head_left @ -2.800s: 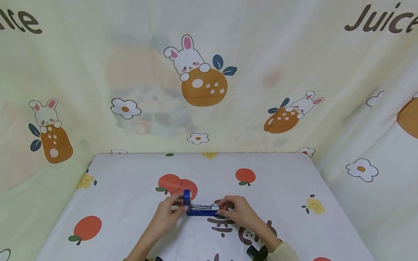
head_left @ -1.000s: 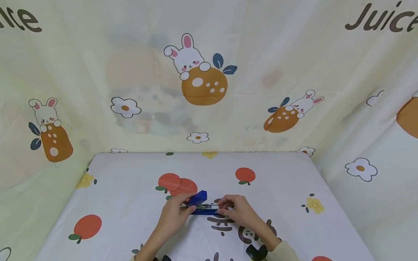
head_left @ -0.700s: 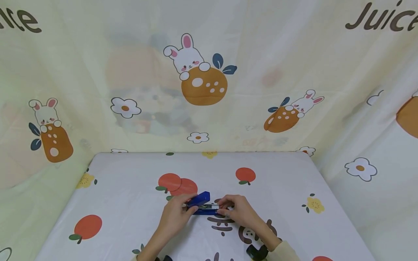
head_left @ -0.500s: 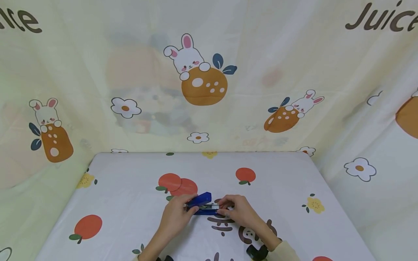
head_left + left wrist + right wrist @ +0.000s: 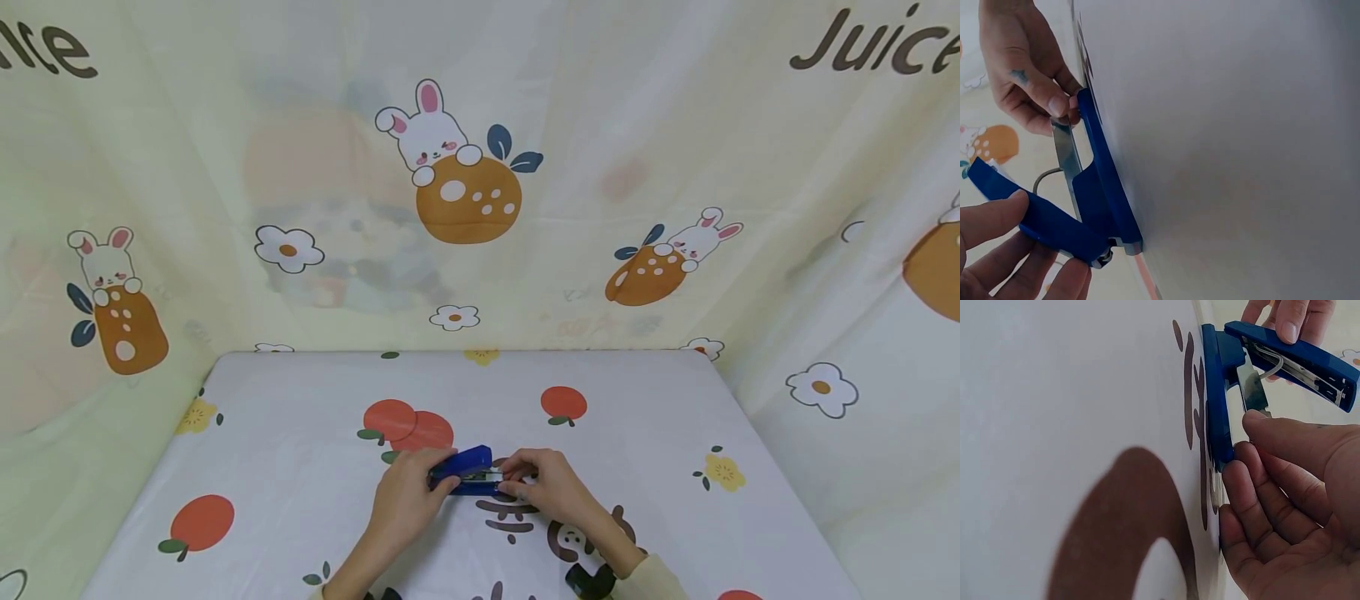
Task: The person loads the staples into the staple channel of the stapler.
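Observation:
A blue stapler [image 5: 467, 461] stands on the table between both hands, its top cover tilted up from the metal magazine [image 5: 1067, 150]. My left hand [image 5: 408, 492] grips the cover near the hinge, thumb on one side and fingers on the other. At the stapler's front end, my right hand [image 5: 551, 483] pinches the tip of the magazine and the base between thumb and fingers. In the right wrist view a curved metal piece [image 5: 1272, 367] links the raised cover [image 5: 1329, 362] and the magazine. Whether staples lie in the magazine cannot be made out.
The table [image 5: 300, 433] has a white cloth printed with fruit and flowers. A hanging curtain [image 5: 585, 100] with rabbit prints encloses the back and sides. Dark wrist devices [image 5: 590, 581] show at the lower edge.
The cover stood upright at first and has swung down to the right towards the magazine. My left hand has moved right with it. My right hand has stayed at the front end.

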`<state>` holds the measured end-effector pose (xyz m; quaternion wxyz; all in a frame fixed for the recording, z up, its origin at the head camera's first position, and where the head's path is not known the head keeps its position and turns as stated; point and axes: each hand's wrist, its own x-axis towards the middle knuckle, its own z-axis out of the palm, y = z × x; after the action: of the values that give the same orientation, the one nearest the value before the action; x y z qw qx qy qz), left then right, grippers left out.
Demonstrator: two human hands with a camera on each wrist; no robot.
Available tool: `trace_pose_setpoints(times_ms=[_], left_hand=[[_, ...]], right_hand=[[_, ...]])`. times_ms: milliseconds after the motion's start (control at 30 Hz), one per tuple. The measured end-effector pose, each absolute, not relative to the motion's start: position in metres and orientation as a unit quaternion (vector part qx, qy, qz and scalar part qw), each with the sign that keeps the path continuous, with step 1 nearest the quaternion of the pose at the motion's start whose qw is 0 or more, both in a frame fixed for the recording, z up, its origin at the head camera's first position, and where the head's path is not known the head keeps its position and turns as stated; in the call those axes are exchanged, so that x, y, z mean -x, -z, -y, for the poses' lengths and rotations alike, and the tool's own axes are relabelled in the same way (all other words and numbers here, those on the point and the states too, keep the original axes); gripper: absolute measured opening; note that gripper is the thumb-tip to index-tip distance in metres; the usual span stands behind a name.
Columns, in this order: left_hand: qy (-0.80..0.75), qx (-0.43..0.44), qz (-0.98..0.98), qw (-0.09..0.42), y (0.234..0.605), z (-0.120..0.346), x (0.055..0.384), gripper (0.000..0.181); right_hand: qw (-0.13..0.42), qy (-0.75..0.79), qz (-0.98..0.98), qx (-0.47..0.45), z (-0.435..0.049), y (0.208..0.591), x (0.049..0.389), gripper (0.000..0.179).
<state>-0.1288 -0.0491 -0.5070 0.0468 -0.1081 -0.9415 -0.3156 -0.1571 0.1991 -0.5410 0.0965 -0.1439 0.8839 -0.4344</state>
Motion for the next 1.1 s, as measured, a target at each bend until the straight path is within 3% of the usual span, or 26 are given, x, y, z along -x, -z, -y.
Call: trace_pose_setpoints(times_ms=[1100], left_hand=[[0.313,0.102,0.944,0.025,0.5143,0.0457,0.1355,0.035]], right_hand=[[0.098,0.436,-0.883,0.145,-0.2000,0.5398,0.1571,0.016]])
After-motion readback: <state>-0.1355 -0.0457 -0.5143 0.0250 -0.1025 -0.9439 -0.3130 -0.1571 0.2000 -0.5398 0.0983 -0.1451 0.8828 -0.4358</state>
